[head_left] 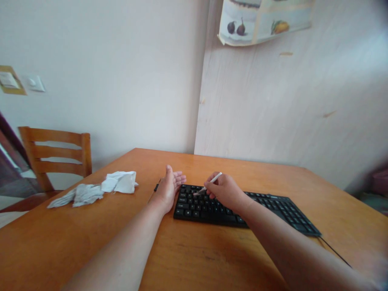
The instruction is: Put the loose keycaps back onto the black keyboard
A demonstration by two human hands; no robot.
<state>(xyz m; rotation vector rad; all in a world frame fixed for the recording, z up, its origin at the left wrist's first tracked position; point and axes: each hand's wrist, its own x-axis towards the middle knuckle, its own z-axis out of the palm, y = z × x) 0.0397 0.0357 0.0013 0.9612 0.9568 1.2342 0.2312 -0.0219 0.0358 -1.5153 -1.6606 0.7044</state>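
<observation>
A black keyboard (260,210) lies on the wooden table (188,258), running from the middle toward the right. My right hand (226,190) rests over its left part, pinching a thin white stick (210,182) whose lower tip touches the keys. My left hand (169,186) stands on edge just left of the keyboard's left end, fingers stretched out and together, holding nothing. A small dark object (156,187) peeks out behind this hand.
Crumpled white tissues (119,182) and a greyer crumpled cloth (81,195) lie on the table's left side. A wooden chair (57,155) stands at the far left. The keyboard's cable (335,250) trails off to the right. Walls close the table's far side.
</observation>
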